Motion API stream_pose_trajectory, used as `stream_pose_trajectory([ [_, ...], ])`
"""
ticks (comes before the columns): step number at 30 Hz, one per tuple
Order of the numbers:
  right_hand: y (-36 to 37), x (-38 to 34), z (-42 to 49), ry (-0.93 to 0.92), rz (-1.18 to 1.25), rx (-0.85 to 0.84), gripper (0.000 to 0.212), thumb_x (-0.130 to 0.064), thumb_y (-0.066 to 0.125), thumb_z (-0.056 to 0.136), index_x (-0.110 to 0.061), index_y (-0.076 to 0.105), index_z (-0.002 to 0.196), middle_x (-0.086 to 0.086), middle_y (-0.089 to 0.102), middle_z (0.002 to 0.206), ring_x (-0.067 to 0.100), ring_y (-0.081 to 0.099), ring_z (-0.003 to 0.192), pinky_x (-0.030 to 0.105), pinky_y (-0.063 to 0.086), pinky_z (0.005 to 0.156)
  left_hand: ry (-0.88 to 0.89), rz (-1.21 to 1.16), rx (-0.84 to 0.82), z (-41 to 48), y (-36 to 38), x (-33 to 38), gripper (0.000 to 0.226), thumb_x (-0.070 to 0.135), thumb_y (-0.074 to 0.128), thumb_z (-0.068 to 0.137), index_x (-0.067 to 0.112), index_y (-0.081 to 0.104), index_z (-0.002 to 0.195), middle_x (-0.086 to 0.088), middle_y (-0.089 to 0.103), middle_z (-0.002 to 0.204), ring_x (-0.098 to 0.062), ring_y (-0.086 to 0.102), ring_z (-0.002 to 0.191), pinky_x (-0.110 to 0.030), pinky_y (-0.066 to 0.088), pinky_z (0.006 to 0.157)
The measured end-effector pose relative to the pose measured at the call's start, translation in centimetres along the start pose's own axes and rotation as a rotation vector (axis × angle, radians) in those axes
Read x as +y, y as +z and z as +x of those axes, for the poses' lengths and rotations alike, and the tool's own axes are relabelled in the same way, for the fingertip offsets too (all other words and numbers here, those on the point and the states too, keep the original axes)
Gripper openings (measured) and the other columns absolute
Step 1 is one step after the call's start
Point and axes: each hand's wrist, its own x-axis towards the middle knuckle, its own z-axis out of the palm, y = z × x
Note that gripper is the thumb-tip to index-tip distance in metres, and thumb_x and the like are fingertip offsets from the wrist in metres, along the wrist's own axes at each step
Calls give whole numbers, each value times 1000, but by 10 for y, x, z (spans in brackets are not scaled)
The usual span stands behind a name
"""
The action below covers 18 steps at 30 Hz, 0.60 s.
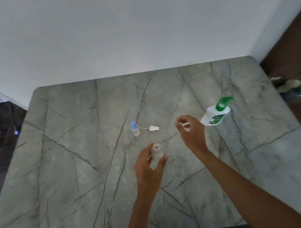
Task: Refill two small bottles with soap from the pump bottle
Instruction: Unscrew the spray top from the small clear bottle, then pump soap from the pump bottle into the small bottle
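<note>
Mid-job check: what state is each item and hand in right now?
Clear bottle: uncapped, held by left hand.
Blue-capped bottle: capped, standing on table.
White spray head: lying loose on table.
Pump bottle: upright, untouched.
Right hand: pinching a small white piece.

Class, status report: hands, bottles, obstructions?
Left hand grips small clear open bottle. Right hand pinches white sprayer top. White green-pump soap bottle untouched. No obstruction seen.

Veined grey marble table (78,177) (white wall (136,26) behind).
</note>
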Motion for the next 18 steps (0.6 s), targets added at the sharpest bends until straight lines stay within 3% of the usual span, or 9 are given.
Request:
stream_pose_trajectory([
  [2, -39, 6, -13, 42, -41, 258, 9, -21, 71, 85, -17, 69, 92, -3, 69, 89, 11, 61, 75, 12, 45, 64, 0, -8, -24, -1, 4, -1, 44, 27, 79, 80, 31, 60, 118, 12, 67, 113, -5, 64, 108, -25, 54, 93],
  [4, -75, 12, -20, 106, -75, 488, 12, -22, 71, 83, -14, 65, 90, -2, 67, 87, 16, 59, 76, 23, 46, 68, 0, -16, -53, -4, 10, -1, 43, 23, 80, 80, 31, 60, 118, 11, 67, 113, -6, 64, 107, -27, 54, 94],
  [6, -101, 14, -18, 141, -97, 585, 24, -25, 72, 82, -12, 60, 98, -3, 61, 92, 18, 55, 83, 35, 47, 74, -1, -22, -73, -7, 16, 1, 43, 22, 80, 80, 35, 59, 115, 13, 67, 112, -3, 63, 106, -26, 54, 94],
  [9, -117, 10, -5, 179, -96, 524, 49, -31, 75, 79, -14, 52, 119, 2, 54, 113, 19, 52, 98, 26, 45, 78, 16, -36, -112, -16, 25, 5, 42, 22, 80, 80, 41, 59, 111, 14, 66, 111, 1, 63, 105, -24, 54, 92],
  [11, -117, 7, 9, 144, -125, 456, 60, -34, 75, 78, -17, 47, 129, 6, 52, 123, 20, 49, 108, 27, 44, 83, 29, -44, -143, -22, 29, 5, 40, 21, 80, 81, 35, 61, 113, 14, 67, 111, 0, 63, 105, -25, 54, 93],
  [14, -109, 6, 29, 100, -209, 339, 62, -35, 74, 78, -24, 44, 131, 7, 51, 131, 23, 44, 120, 31, 43, 85, 40, -41, -182, -30, 32, 4, 40, 22, 79, 82, 26, 62, 118, 12, 67, 113, -2, 63, 107, -28, 55, 94],
  [16, -102, 6, 38, 115, -250, 266, 60, -35, 73, 79, -25, 45, 131, 8, 52, 129, 24, 45, 119, 27, 36, 82, 32, -53, -186, -34, 33, 4, 40, 23, 79, 82, 24, 63, 119, 12, 67, 113, -1, 62, 109, -30, 54, 96],
  [18, -93, 9, 42, 118, -265, 234, 54, -36, 71, 81, -28, 47, 129, 8, 55, 123, 24, 48, 114, 29, 40, 81, 16, -54, -168, -37, 33, 4, 38, 24, 79, 82, 29, 63, 117, 13, 67, 113, 0, 62, 109, -30, 54, 97],
])
